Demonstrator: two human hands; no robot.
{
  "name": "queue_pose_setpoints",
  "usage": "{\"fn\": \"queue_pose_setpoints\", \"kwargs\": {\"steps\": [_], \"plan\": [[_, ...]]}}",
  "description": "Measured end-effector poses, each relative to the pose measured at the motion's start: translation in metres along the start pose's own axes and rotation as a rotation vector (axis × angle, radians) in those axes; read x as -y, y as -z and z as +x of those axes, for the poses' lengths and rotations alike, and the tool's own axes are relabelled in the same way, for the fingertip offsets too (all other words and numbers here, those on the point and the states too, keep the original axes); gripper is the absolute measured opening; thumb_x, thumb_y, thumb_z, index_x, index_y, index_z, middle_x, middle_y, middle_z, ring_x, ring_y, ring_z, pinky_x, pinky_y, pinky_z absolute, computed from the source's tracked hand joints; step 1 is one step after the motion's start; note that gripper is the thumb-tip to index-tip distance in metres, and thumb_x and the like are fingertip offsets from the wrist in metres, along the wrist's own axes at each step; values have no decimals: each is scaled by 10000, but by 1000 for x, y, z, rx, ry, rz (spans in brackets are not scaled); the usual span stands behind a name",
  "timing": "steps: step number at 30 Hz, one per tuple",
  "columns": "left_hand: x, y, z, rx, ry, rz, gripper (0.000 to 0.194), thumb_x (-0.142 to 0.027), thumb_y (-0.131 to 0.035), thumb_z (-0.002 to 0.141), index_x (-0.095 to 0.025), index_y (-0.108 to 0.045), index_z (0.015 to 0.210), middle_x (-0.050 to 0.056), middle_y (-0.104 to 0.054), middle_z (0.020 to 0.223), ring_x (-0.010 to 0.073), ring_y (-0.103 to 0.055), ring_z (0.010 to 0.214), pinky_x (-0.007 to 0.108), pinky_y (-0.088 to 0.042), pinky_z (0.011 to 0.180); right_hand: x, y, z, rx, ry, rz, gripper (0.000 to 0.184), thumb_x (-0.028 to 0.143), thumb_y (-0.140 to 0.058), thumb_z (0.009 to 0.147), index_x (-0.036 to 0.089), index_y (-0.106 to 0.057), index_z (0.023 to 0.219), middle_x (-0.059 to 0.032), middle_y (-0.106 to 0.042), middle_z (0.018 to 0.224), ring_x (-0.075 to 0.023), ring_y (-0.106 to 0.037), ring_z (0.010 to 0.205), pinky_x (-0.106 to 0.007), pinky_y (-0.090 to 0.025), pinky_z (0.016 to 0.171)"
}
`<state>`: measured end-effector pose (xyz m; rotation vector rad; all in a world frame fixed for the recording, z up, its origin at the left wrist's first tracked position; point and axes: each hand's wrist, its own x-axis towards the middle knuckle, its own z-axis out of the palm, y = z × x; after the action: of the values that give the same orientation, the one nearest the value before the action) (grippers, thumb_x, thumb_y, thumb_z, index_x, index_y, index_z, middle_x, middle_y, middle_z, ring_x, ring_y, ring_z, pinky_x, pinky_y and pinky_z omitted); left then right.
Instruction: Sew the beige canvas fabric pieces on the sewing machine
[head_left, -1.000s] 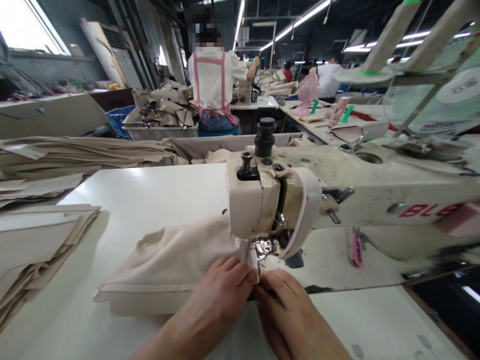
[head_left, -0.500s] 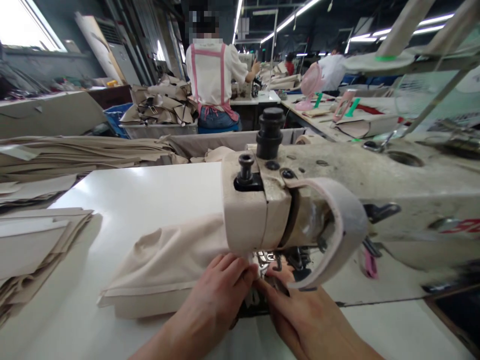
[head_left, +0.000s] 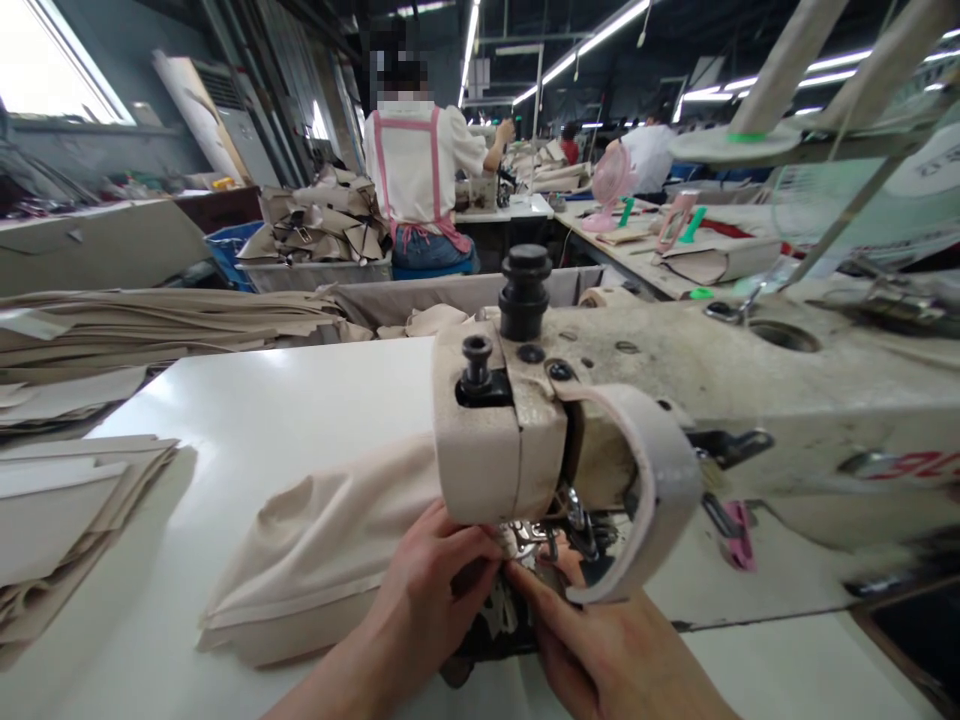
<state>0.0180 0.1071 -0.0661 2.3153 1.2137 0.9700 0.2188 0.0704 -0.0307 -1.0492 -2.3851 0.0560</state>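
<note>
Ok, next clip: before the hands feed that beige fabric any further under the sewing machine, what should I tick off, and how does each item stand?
1. Left hand on the fabric: ok, it grips the edge by the needle area.
2. Right hand at the presser foot: ok, fingertips beside it.
3. Fingers apart from the needle: cannot tell, the machine head hides it.
4. Fabric lying flat: not ok, it is bunched to the left.
5. Table behind the fabric free: ok.
</note>
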Motion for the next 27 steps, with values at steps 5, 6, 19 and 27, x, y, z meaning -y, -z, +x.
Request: {"fn": "queue_pose_setpoints", "kwargs": {"steps": [5,6,19,27], "plan": [[-6,2,5,-5,-22,61,148,-79,-562,833,-201,-644,817,24,-688,840,181,-642,812,290,-520,742,-1,-3,-1,22,-28,34,427,21,-427,765,129,-603,1138,-109,-597,914,-265,-583,927,-451,-530,916],[-7,4,6,7,-29,76,154,-79,-550,840,-201,-643,825,26,-686,843,186,-638,819,297,-513,750,-2,-3,-2,38,-34,39,438,19,-427,753,131,-601,1139,-109,-595,918,-267,-580,931,-454,-528,919],[-15,18,18,-1,-153,-28,179,-85,-519,838,-202,-654,840,26,-674,883,184,-623,829,284,-486,727,-4,-5,-7,26,-49,67,466,18,-416,800,144,-581,1218,-116,-604,966,-274,-574,996,-421,-535,891],[-15,24,23,62,-196,-8,197,-80,-523,808,-191,-682,840,45,-691,858,209,-624,816,323,-490,735,-6,0,-10,13,-91,61,569,36,-448,755,181,-517,1301,-119,-564,1159,-304,-476,1172,-477,-476,948]]}}
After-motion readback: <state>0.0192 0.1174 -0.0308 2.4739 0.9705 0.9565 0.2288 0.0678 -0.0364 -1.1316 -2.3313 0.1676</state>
